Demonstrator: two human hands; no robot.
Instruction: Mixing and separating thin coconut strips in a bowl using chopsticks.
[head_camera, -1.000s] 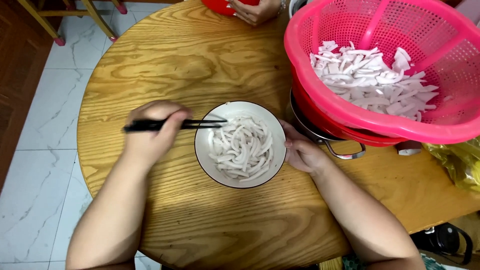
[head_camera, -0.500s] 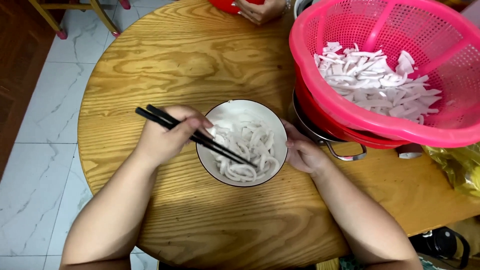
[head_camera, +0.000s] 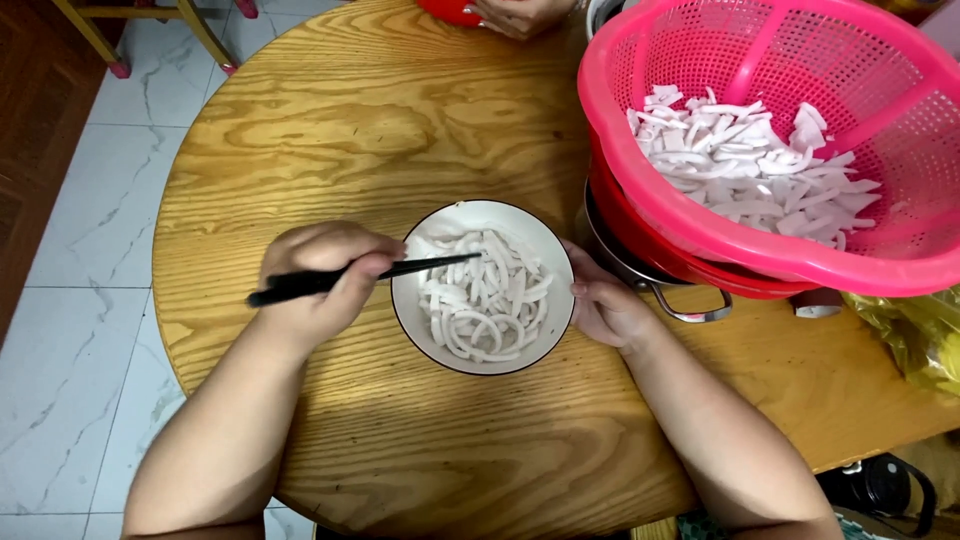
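— Where did the bowl (head_camera: 482, 287) sit?
— At the left hand (head_camera: 318, 280)'s three o'clock on the round surface (head_camera: 380, 130). That hand gripped black chopsticks (head_camera: 352, 276), pointing three o'clock over white strips (head_camera: 480, 300); the right hand (head_camera: 600, 305) cupped the rim.

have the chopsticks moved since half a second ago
Yes. The black chopsticks, held in the left hand, have swung up: their tips were deep in the white bowl toward its near rim and now lie nearly level across its far left side.
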